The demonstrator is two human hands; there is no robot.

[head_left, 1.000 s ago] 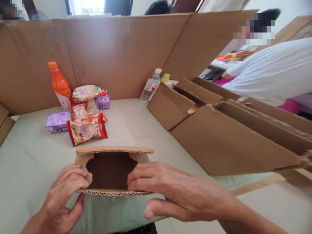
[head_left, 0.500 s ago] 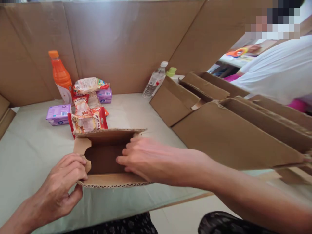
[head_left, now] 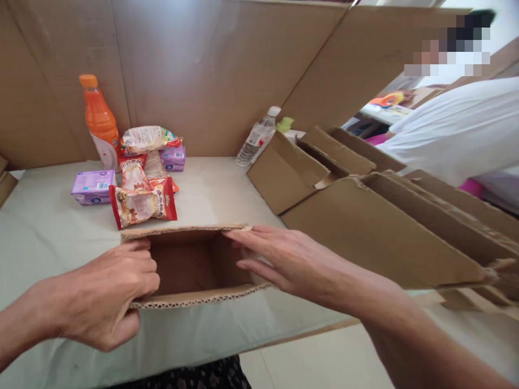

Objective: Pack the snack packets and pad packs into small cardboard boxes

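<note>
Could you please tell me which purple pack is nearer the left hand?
The leftmost purple pack; the other purple pack lies farther back and to the right.

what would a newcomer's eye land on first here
Probably the bright orange bottle standing at the back left, beside a cluster of snack packets. Next might come the open cardboard box at the front middle, with the left hand at its left end and the right hand at its right.
</note>
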